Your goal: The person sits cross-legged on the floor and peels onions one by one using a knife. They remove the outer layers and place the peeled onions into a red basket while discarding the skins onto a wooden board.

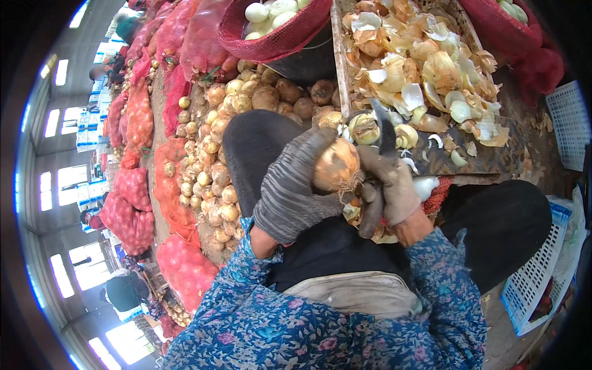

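My left hand [296, 185], in a grey striped knit glove, grips an unpeeled yellow onion [336, 163] over my lap. The onion's root tuft faces down and to the right. In a worn, soiled glove, my right hand [398, 187] holds a knife [385, 129] with its dark blade pointing up and away from me. My right fingers are close against the onion's right side, and the knife's handle is hidden in them. Just beyond my hands, a partly peeled onion [364, 128] lies beside loose papery skins. A piece of white onion [425, 187] shows by my right wrist.
A shallow tray [341, 60] heaped with onion skins [416, 74] lies ahead. Left of it stands a tub lined with red mesh [277, 46], holding peeled onions [282, 8]. Unpeeled onions [217, 152] and mesh sacks [127, 208] cover the left floor. Plastic crates [536, 273] stand right.
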